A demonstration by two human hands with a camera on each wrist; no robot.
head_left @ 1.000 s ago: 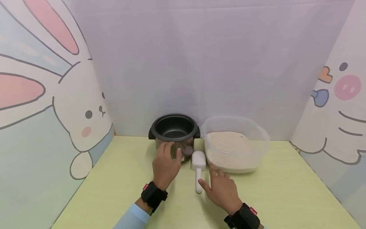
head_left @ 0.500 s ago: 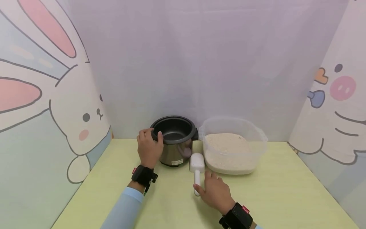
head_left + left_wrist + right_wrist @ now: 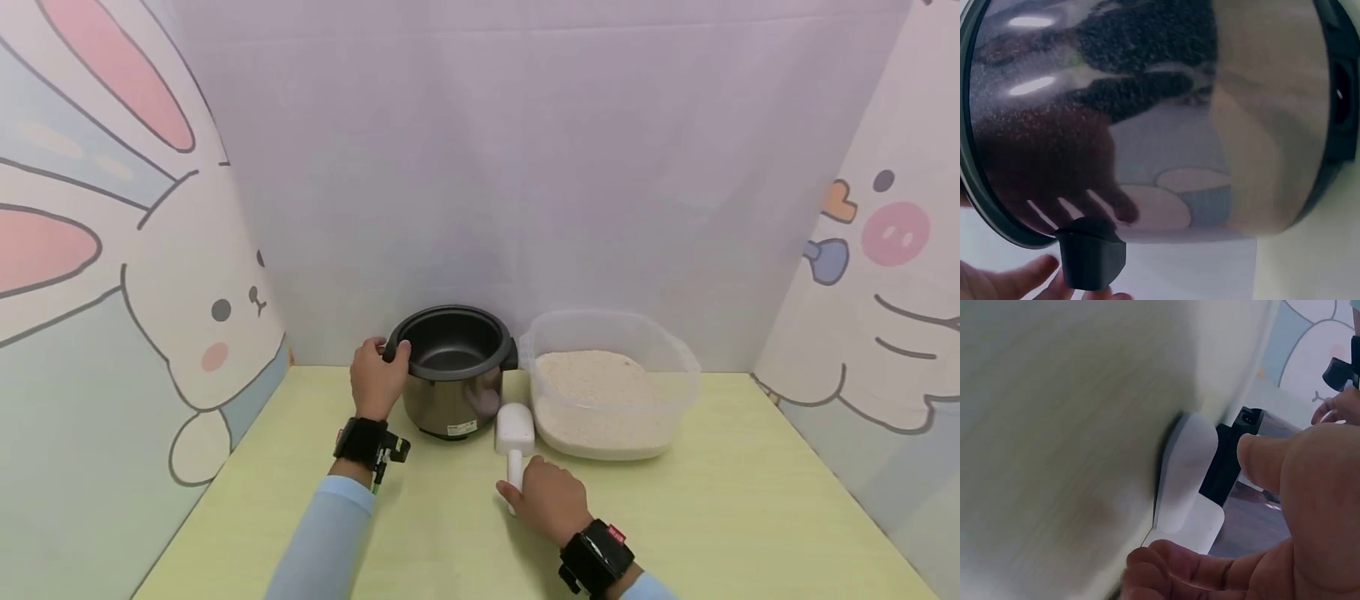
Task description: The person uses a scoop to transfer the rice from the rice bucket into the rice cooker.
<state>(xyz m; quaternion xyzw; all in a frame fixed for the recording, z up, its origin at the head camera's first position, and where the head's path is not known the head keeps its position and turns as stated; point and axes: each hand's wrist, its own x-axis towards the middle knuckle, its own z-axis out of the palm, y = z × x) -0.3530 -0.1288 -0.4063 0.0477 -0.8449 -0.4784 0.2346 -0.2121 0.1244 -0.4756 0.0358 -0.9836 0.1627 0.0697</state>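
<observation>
A dark rice-cooker pot (image 3: 454, 367) stands at the back of the yellow-green table (image 3: 720, 517). My left hand (image 3: 381, 367) grips its left side handle, thumb on the rim. In the left wrist view the shiny pot wall (image 3: 1166, 119) fills the frame, with the black handle (image 3: 1091, 259) just above my fingers (image 3: 1016, 281). A white scoop (image 3: 515, 430) lies in front of the pot. My right hand (image 3: 534, 492) curls round the scoop's handle, hiding most of it. The blurred right wrist view shows the scoop (image 3: 1188, 481) between thumb (image 3: 1266, 459) and fingers (image 3: 1166, 562).
A clear plastic tub (image 3: 678, 367) holding white rice (image 3: 600, 379) stands right of the pot, close to the scoop. Cartoon-printed panels (image 3: 112, 317) wall in the table on the left, back and right. Black straps sit on both wrists.
My left hand moved from the pot's front to its left handle and took hold of it. My right hand slid onto the scoop's handle and closed around it.
</observation>
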